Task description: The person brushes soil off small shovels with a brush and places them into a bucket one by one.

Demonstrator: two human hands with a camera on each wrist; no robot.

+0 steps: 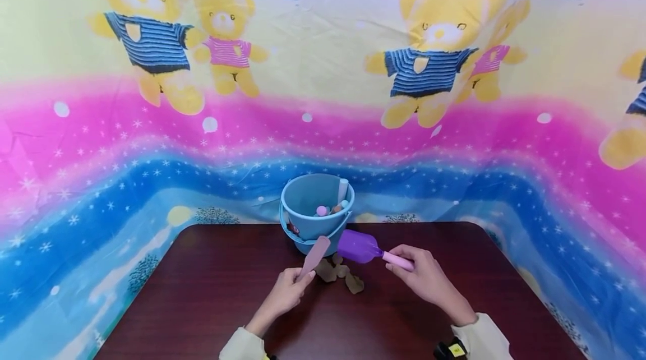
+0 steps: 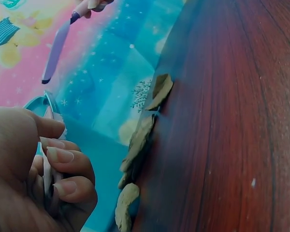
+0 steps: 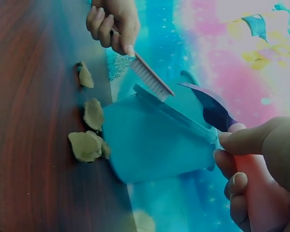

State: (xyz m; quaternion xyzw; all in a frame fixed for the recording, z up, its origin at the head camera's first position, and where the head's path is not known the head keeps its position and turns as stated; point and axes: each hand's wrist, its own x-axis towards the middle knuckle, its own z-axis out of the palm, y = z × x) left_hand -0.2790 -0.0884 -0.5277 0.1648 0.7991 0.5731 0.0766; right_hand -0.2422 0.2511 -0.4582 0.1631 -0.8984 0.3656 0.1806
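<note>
My left hand [image 1: 287, 294] grips the handle of a pink brush [image 1: 317, 254], whose pale bristles show in the right wrist view. In my right hand [image 1: 423, 275] is a toy shovel with a purple scoop [image 1: 359, 246] and a pink handle [image 3: 262, 198]. Both tools are held up near the front of a blue bucket [image 1: 315, 224]. Inside the bucket are a pink ball [image 1: 322, 211], a pale stick-like piece [image 1: 342, 188] and other small items. Several tan, flat lumps [image 1: 354, 284] lie on the table before the bucket, below the tools.
The dark wooden table [image 1: 202, 292] ends just behind the bucket. A cloth with printed bears [image 1: 434, 57] hangs around its back and sides. The bucket's handle [image 1: 333, 231] hangs down across its front.
</note>
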